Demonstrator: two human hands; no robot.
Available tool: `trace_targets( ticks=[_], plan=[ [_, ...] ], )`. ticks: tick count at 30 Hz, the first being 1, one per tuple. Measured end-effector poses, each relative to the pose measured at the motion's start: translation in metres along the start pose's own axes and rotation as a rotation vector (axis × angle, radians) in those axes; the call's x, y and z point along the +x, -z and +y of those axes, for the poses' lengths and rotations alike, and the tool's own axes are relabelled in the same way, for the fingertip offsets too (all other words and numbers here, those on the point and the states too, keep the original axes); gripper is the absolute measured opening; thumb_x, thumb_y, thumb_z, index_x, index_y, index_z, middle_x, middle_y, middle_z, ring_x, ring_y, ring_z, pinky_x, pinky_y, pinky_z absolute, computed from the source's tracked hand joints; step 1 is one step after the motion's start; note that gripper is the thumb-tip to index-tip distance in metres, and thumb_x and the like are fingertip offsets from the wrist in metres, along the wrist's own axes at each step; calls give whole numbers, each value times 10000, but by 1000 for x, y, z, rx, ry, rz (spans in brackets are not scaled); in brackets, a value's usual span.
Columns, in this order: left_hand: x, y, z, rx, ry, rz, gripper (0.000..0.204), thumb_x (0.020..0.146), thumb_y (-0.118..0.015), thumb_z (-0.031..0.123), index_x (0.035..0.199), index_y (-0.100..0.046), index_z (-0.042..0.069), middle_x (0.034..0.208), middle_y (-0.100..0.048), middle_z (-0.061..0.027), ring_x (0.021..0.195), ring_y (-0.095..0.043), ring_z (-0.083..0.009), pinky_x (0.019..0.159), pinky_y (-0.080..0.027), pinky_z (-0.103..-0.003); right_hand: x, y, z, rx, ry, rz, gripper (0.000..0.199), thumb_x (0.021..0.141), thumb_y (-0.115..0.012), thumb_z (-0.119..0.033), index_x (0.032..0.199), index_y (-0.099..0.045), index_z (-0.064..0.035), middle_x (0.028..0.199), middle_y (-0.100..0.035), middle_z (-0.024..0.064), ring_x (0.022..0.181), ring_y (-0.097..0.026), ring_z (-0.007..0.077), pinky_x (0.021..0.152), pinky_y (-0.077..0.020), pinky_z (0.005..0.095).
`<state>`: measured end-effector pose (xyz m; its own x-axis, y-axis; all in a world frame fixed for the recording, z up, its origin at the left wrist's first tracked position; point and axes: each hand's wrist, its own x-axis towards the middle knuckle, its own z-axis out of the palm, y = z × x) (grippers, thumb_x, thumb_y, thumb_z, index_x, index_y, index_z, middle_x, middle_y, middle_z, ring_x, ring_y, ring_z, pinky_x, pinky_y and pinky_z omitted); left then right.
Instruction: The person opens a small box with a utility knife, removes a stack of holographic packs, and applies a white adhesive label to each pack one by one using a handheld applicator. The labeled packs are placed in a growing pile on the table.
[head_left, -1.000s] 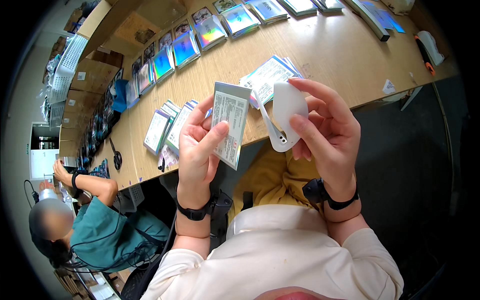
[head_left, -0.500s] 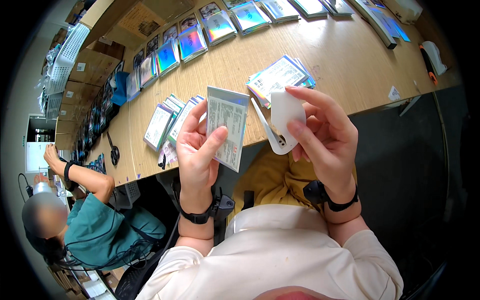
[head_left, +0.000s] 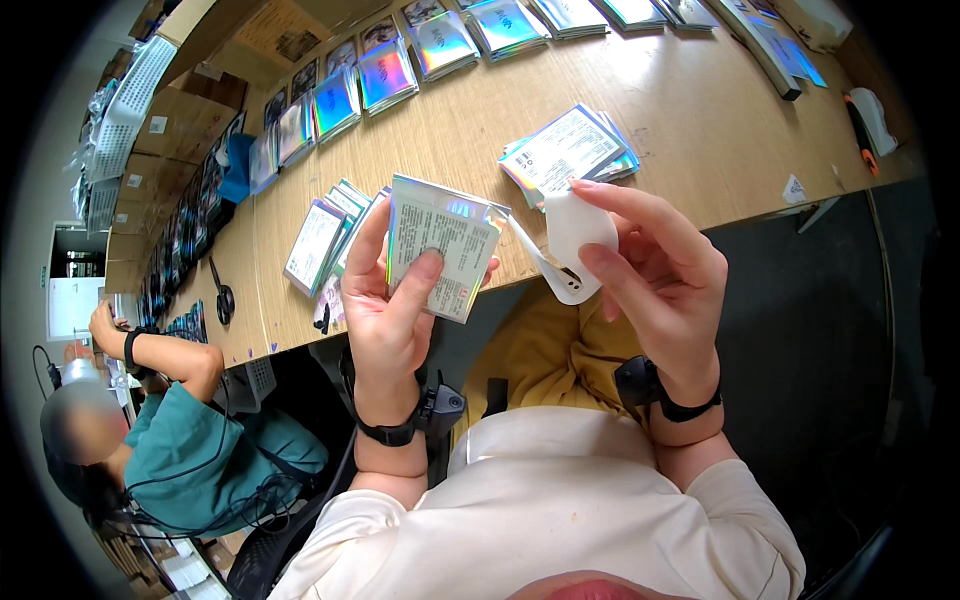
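Note:
My left hand (head_left: 385, 315) is closed on a flat, square packet (head_left: 452, 245) with a shiny rainbow edge and a pale printed label, thumb across its face. In my right hand (head_left: 660, 275), pinched between thumb and fingers, is a white bent plastic tool (head_left: 578, 230) with a wide arm and a narrow arm joined at a rounded lower end. The tip of the narrow arm meets or nearly meets the packet's upper right corner; contact is hard to tell. Beyond the tool lies a fanned pile of similar packets (head_left: 570, 145). Another pile (head_left: 315, 245) sits left of my left hand.
A row of shiny packet stacks (head_left: 388, 75) lines the far side of the wooden table (head_left: 700, 130). Black scissors (head_left: 222, 295) lie at left, an orange-and-black cutter (head_left: 862, 140) at far right. A co-worker in a teal shirt (head_left: 190, 450) sits at left near cardboard boxes (head_left: 180, 135).
The packet has turned so its label shows more broadly, and its upper right corner has come to the tool's narrow tip. Both hands keep their holds.

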<state>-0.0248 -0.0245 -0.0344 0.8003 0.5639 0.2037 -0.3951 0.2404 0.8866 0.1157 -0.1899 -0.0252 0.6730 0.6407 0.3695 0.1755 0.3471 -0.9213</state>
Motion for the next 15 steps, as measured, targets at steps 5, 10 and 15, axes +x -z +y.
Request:
trace_targets(
  ticks=[5, 10, 15],
  plan=[
    [-3, -8, 7, -69, -4, 13, 496, 866, -549, -91, 1334, -476, 59, 1156, -617, -196, 996, -644, -369, 770, -589, -458, 0, 3, 1, -22, -2, 2, 358, 823, -618, 98, 1161, -644, -20, 760, -608, 4, 550, -446, -3, 464, -317, 141],
    [-2, -1, 13, 289, -13, -112, 470, 811, -595, -95, 1266, -522, -1, 1094, -641, -188, 899, -676, -332, 714, -610, -456, -2, 5, -1, -52, -20, 15, 335, 816, -640, 83, 1134, -658, -19, 751, -595, -3, 558, -427, -1, 478, -305, 147],
    [-3, -4, 20, 439, -22, -86, 471, 776, -624, -123, 1232, -524, -59, 1076, -644, -186, 891, -677, -307, 715, -610, -462, -3, 8, -5, -95, -63, 38, 321, 796, -665, 84, 1103, -667, -10, 742, -599, -3, 560, -440, -2, 477, -308, 149]
  ],
)
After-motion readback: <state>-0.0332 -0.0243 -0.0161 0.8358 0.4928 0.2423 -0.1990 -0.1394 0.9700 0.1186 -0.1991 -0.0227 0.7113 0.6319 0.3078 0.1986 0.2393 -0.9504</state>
